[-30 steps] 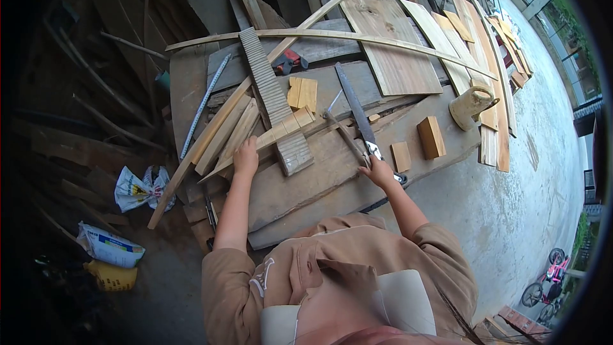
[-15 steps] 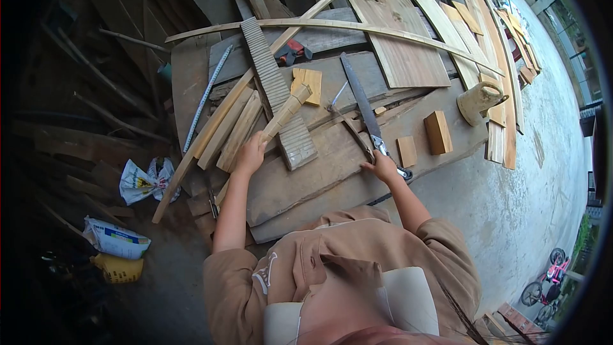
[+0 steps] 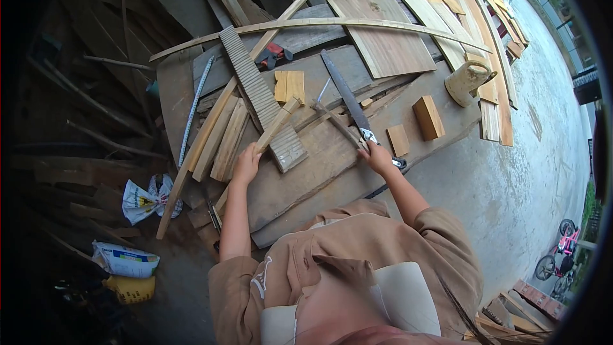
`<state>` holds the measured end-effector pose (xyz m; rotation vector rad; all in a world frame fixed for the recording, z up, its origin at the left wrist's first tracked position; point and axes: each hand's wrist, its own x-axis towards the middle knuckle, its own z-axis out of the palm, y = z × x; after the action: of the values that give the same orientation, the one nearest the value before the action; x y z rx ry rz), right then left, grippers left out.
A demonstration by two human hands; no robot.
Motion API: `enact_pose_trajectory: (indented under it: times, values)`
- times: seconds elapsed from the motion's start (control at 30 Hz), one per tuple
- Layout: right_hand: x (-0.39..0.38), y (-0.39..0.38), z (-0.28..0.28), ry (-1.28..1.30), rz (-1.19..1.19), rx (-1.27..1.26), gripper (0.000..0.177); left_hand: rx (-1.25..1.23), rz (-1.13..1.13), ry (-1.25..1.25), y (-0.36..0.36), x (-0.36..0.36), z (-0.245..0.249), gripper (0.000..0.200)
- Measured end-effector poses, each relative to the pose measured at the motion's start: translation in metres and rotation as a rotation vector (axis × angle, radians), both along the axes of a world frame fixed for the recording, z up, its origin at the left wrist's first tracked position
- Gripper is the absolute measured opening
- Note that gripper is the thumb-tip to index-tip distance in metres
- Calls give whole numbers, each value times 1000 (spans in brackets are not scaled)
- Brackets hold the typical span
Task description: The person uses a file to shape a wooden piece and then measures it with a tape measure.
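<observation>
My left hand [image 3: 247, 165] is closed round the near end of a pale wooden piece [image 3: 280, 124], which lies slantwise over a ridged grey slab [image 3: 255, 83]. My right hand [image 3: 378, 156] grips the near end of a dark narrow stick [image 3: 341, 126]. Just beyond that hand lies a handsaw [image 3: 346, 88], its blade pointing away and its handle partly beside my fingers. A small yellow wood block [image 3: 289, 85] sits past the left-hand piece. To the right of the saw are a flat small block [image 3: 398, 140] and a thicker block [image 3: 428, 117].
Long thin strips cross the workbench [image 3: 306, 182]. A red and black tool [image 3: 273, 55], a measuring tape [image 3: 195, 108] and a wide board [image 3: 383, 32] lie farther back. A beige metal pot [image 3: 468, 82] stands at the right. Bags [image 3: 126, 260] rest on the floor at left.
The camera view has shifted, so the bench appears farther left. The wooden piece in my left hand sits lower and flatter. The stick in my right hand has turned slightly.
</observation>
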<state>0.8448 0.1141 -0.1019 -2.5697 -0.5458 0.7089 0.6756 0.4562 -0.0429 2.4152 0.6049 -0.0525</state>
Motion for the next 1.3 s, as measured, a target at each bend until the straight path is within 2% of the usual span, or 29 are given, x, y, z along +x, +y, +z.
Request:
enact_pose_trajectory:
  times: [0.07, 0.13, 0.27, 0.5, 0.57, 0.7, 0.73, 0.8, 0.87, 0.93, 1.0, 1.03, 1.17, 1.3]
  values:
    - [2, -3, -3, -23, -38, 1, 43, -58, 15, 8, 0, 0, 1, 33]
    - [3, -4, -2, -93, -177, 59, 42, -44, 11, 1, 0, 0, 0, 33]
    - [19, -13, 4, -148, -311, 136, 37, 5, -11, -19, 4, -1, -12, 33]
    - [51, -44, 0, -156, -389, -50, 37, 47, 17, 17, 0, -3, -17, 35]
    - [54, -53, -9, -241, -407, -132, 43, 88, 15, 16, 0, -3, -20, 36]
    - [49, -53, 6, -285, -484, -223, 53, 61, 28, -20, 1, -4, -19, 38]
    - [48, -52, 1, -282, -481, -220, 53, 65, 28, -54, 2, -4, -21, 39]
    - [42, -47, -7, -491, -371, -98, 52, 45, 17, -93, 4, -4, -24, 42]
    - [31, -39, -8, -508, -298, -16, 49, 23, 10, -132, 5, -5, -27, 45]
    - [20, -29, -7, -524, -221, 67, 46, 76, 34, -61, 0, -3, -20, 52]
    - [12, -21, -10, -288, -159, -6, 42, 133, 43, -47, -6, -3, -18, 56]
    - [10, -20, -12, -263, -130, -30, 36, 192, 45, -35, -8, -3, -17, 60]
    - [11, -16, -15, -263, -127, -43, 35, 149, 99, -106, -18, -5, -19, 75]
    - [19, -17, -19, -185, -126, -12, 34, 145, 141, 20, -25, -1, -7, 64]
